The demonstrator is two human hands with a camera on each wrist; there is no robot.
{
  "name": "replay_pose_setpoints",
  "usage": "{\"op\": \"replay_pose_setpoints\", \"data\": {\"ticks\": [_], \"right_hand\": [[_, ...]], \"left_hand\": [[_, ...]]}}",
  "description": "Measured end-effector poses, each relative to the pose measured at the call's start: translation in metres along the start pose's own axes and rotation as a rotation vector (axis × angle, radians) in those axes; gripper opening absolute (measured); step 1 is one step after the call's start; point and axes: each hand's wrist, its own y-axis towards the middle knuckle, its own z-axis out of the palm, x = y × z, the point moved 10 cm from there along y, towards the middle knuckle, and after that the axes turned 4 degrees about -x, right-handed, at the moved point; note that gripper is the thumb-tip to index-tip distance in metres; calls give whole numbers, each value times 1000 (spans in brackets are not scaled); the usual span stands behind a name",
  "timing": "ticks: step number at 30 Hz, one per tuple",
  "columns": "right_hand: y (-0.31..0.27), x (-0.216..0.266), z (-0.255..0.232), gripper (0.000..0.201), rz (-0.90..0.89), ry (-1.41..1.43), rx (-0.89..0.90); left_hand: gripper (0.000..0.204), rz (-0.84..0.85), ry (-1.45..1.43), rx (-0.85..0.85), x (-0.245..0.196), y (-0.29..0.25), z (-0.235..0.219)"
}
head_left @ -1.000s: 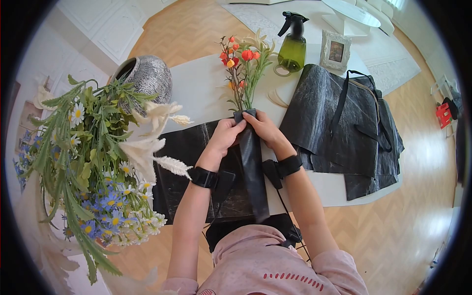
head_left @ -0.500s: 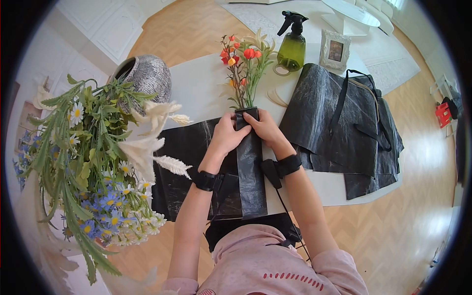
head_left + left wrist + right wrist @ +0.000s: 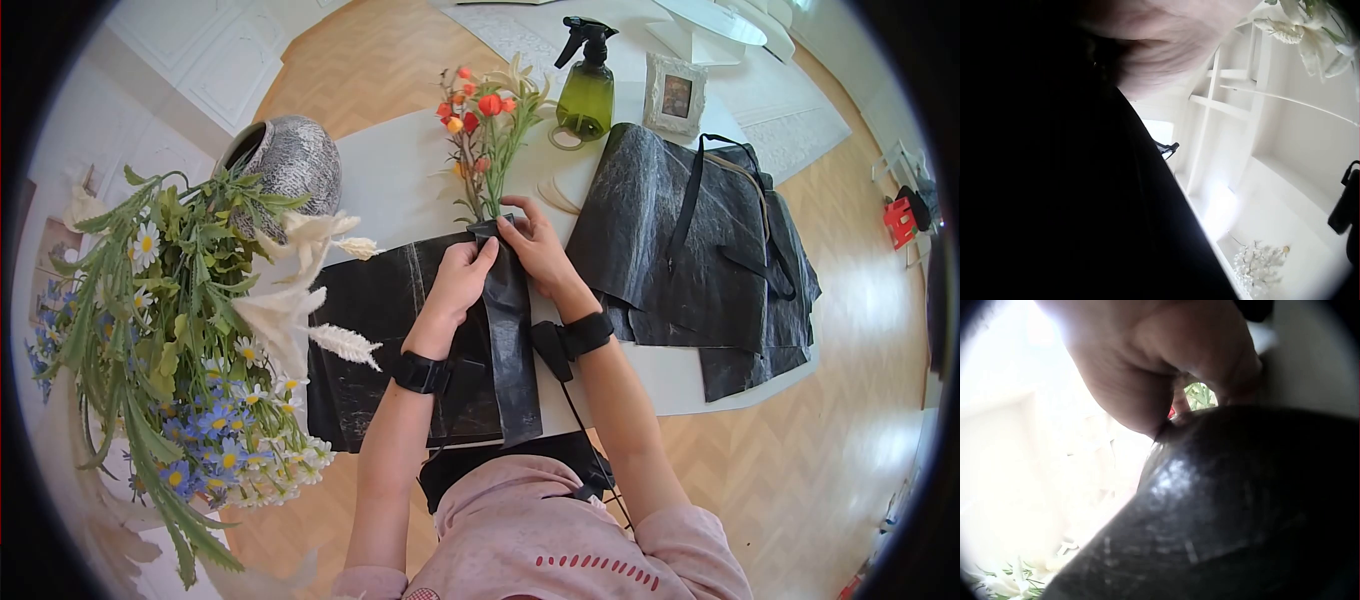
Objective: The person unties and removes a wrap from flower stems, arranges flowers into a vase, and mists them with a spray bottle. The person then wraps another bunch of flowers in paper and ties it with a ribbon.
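Observation:
In the head view a bunch of orange and red flowers (image 3: 489,105) with green stems points away from me, its lower stems hidden in black wrapping paper (image 3: 512,340). My left hand (image 3: 462,272) pinches the paper's top edge from the left, thumb uppermost. On the other side my right hand (image 3: 537,250) grips the same edge between thumb and fingers, its index finger raised beside the stems. In the right wrist view the thumb presses on the shiny paper (image 3: 1179,481). Dark paper (image 3: 1085,206) fills much of the left wrist view below the palm.
Daisies and blue flowers (image 3: 215,415) crowd the left side, before a grey textured vase (image 3: 300,165). Behind stand a green spray bottle (image 3: 585,105) and a picture frame (image 3: 675,95). A black apron-like piece with straps (image 3: 690,240) lies at the right of the white table (image 3: 390,160).
The paper strip first opened out wider and flatter, then its upper part folded narrower again. The right hand's index finger has lifted towards the stems; both hands stay at the paper's top edge.

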Motion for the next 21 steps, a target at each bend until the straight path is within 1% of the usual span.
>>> {"op": "replay_pose_setpoints", "data": {"ticks": [2, 3, 5, 6, 8, 9, 11, 15, 17, 18, 20, 21], "right_hand": [[-1, 11, -2, 47, -137, -145, -51], [-1, 11, -1, 47, -137, -144, -51], [-6, 29, -3, 36, -348, -294, -138], [-6, 29, -4, 36, -348, -294, -139], [-5, 29, 8, 23, -369, -394, -2], [-6, 30, 8, 23, -369, -395, -1], [-3, 10, 8, 15, -143, -227, 50], [2, 2, 5, 15, -126, -306, 49], [-2, 17, 5, 15, -272, -307, -9], [-3, 18, 7, 15, -271, -306, -10], [-4, 14, 1, 17, -179, -255, -68], [-3, 12, 0, 17, -179, -253, -69]], "left_hand": [[33, -53, 194, -21, 7, 0, -6], [33, -53, 195, -21, 8, 0, -7], [34, -68, 229, -22, 10, 0, -8], [34, -68, 229, -21, 10, 0, -8], [34, -49, 265, -28, 10, 0, -8], [34, -48, 264, -29, 11, 0, -8], [33, -13, 223, -73, 11, -1, -12], [31, 5, 319, -102, 9, -6, -19], [31, 127, 619, -280, -11, -13, -31], [31, 127, 620, -278, -12, -15, -29], [26, 193, 638, -337, -22, -20, -31], [26, 194, 640, -336, -15, -16, -34]]}}
